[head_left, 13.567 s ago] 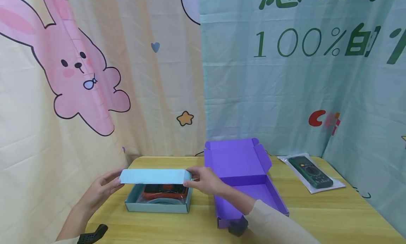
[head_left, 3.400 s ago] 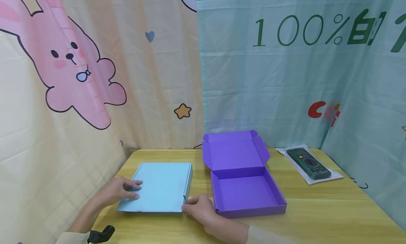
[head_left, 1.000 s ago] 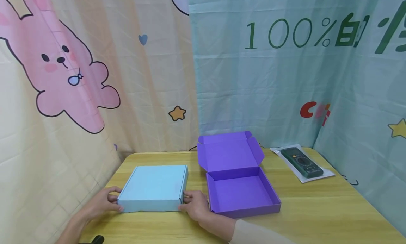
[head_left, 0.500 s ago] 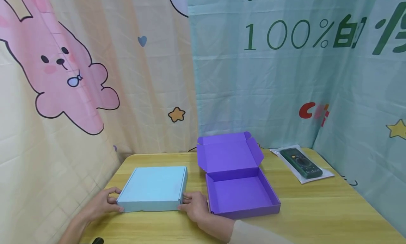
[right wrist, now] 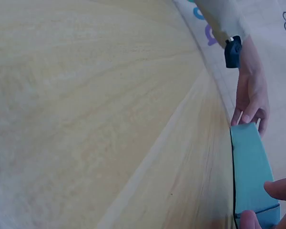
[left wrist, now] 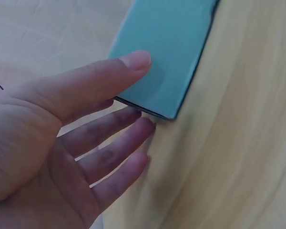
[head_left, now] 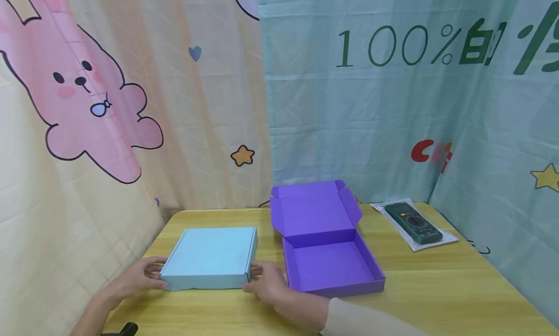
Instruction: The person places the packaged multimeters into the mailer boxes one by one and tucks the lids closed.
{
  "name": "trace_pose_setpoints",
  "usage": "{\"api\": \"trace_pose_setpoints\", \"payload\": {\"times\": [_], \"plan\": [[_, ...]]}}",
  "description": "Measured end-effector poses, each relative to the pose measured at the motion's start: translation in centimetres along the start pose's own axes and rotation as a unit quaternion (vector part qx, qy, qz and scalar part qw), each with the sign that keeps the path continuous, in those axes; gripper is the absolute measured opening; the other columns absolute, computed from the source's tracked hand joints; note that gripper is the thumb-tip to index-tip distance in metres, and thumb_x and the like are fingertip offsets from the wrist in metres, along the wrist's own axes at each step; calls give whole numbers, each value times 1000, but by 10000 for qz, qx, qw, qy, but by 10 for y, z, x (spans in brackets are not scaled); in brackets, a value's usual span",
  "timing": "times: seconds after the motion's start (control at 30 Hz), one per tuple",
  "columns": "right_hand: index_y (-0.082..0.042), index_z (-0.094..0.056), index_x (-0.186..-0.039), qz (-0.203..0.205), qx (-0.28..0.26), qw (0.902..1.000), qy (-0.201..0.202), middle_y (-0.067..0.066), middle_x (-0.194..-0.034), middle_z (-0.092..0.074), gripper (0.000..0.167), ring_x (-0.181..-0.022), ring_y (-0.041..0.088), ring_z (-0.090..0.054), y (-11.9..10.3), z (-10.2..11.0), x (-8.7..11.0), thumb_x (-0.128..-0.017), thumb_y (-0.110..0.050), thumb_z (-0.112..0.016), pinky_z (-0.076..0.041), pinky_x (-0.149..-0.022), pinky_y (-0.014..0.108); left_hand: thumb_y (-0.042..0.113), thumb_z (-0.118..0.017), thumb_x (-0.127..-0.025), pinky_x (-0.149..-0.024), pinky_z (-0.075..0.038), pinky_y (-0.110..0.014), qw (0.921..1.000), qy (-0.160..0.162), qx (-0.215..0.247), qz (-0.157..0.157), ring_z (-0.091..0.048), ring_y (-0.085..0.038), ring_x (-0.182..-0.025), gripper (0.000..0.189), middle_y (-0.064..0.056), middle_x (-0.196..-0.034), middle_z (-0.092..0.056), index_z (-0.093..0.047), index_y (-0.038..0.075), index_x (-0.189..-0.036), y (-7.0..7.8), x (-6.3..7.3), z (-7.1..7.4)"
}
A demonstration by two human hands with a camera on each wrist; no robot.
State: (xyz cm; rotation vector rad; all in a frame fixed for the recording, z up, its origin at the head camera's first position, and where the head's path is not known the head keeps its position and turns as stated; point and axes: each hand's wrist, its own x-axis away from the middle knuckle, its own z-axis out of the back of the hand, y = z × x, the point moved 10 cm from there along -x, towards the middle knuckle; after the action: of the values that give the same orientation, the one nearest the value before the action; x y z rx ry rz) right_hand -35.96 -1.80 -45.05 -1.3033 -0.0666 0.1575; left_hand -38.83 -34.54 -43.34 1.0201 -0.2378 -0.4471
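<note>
A light blue cardboard box (head_left: pixel 209 253) lies closed on the table, its lid down and its front flap flush. At its left front corner is my left hand (head_left: pixel 136 279); in the left wrist view the thumb (left wrist: pixel 136 61) lies over the front face and the loosely extended fingers (left wrist: pixel 119 138) meet the left end. My right hand (head_left: pixel 270 281) holds the right front corner between thumb and bent fingers. The box's contents are hidden. To its right stands a purple box (head_left: pixel 334 265), lid raised, with nothing visible inside.
A dark green multimeter (head_left: pixel 414 223) in a clear plastic bag lies at the table's back right. The yellow wooden table (head_left: pixel 436 297) backs onto printed curtains (head_left: pixel 209 113). A dark wrist strap (head_left: pixel 127 329) shows at the bottom left.
Earlier the blue lid was partly raised over a bagged red-and-black meter. It came down, and then its front flap folded flush. Over the last second both hands stay at the front corners, nearly still.
</note>
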Motion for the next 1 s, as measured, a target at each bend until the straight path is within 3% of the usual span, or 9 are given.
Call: {"api": "trace_pose_setpoints", "payload": {"times": [0.17,0.3,0.37,0.5,0.63,0.8,1.0], "plan": [[-2,-70,-126,316,255,9992,2,4,-110,-73,53,-98,26,-67,-20,9,2,-76,0,-88,-59,-76,38,9,-74,-95,-92,-55,-38,9991,363,-201,-4,-46,-60,-129,76,-43,-149,-35,-29,-19,-150,16,3,6],[-3,-70,-126,370,-92,9982,-472,5,-108,-73,48,-96,26,-68,-33,13,-1,-80,2,-85,-59,-76,40,13,-76,-94,-93,-54,-54,9942,849,-653,-134,-35,-65,-133,78,-40,-153,-31,-31,-10,-154,33,5,16],[-3,-70,-127,396,-101,9958,-824,6,-110,-72,47,-100,28,-67,-41,15,-2,-82,2,-84,-58,-80,42,14,-77,-94,-91,-54,-56,9912,1018,-811,-233,-36,-64,-134,76,-38,-153,-34,-34,-7,-154,43,4,19],[-4,-71,-127,534,200,9876,-1464,8,-114,-73,47,-118,34,-62,-60,20,-2,-82,1,-85,-57,-88,44,9,-77,-93,-89,-56,-40,9873,1121,-950,-595,-41,-62,-132,73,-35,-150,-41,-38,-9,-152,67,0,21],[-9,-74,-124,621,454,9803,-1820,7,-116,-74,45,-126,35,-58,-75,30,-2,-82,-1,-86,-56,-92,44,2,-78,-91,-87,-55,-25,9845,1088,-1008,-938,-46,-61,-129,71,-36,-147,-45,-40,-13,-148,89,-8,19],[-13,-74,-126,642,646,9729,-2127,3,-118,-73,43,-121,27,-62,-89,44,-4,-85,-5,-85,-54,-98,45,4,-78,-92,-86,-56,-24,9830,1075,-971,-1132,-45,-60,-129,67,-36,-146,-46,-43,-12,-146,112,-18,16],[-9,-71,-131,799,805,9681,-2234,2,-118,-72,44,-115,25,-67,-103,68,-10,-88,-5,-83,-53,-99,44,14,-76,-96,-88,-55,-25,9815,1205,-1014,-1088,-47,-53,-133,62,-27,-148,-49,-46,-2,-149,133,-30,12]]}}
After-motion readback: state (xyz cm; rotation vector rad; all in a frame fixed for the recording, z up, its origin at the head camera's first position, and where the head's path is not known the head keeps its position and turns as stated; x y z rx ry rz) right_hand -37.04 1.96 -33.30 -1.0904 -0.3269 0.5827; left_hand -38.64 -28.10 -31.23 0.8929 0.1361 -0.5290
